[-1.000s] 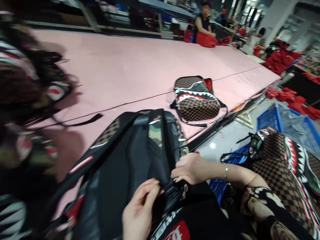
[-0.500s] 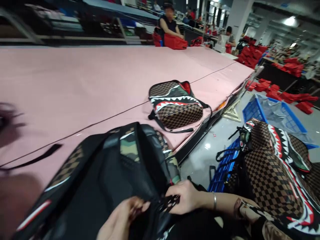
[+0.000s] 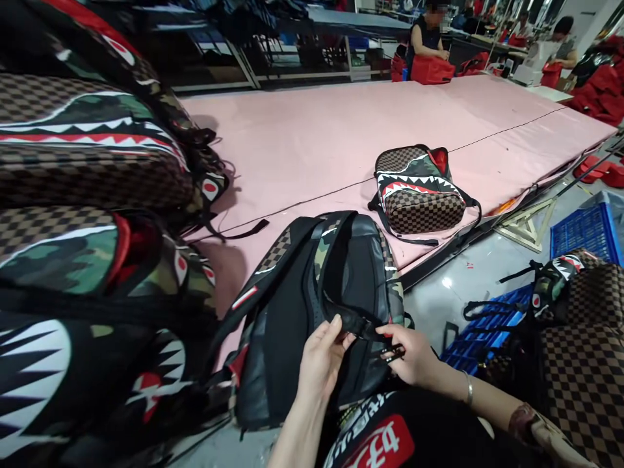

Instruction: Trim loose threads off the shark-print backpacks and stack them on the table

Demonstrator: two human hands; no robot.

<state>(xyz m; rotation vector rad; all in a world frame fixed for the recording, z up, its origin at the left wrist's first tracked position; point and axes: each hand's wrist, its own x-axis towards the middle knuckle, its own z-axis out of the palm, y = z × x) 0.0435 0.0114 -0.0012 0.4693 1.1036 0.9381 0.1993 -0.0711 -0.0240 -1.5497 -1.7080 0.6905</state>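
Observation:
A backpack (image 3: 283,344) with black back padding, camouflage and brown checks leans on the table's near edge, back panel facing up. My left hand (image 3: 322,354) is closed on its black shoulder strap (image 3: 341,309), thumb and fingers pinching beside the strap's buckle (image 3: 364,327). On the other side of that buckle, my right hand (image 3: 409,354) pinches the strap's end. A small dark, shiny tool (image 3: 392,353) also sits in my right fingers; its kind is unclear. My right palm is turned away from view.
Shark-mouth backpacks (image 3: 97,175) are piled at left. Another shark-mouth backpack (image 3: 422,188) lies on the pink-covered table (image 3: 292,136). Blue crates (image 3: 585,227) and more checked bags (image 3: 582,370) stand on the floor at right. A person (image 3: 424,39) handles red fabric across the table.
My view has swung left and drawn back, bringing the piled backpacks into sight. Both hands have lifted with the strap, which is now stretched between them above the back panel.

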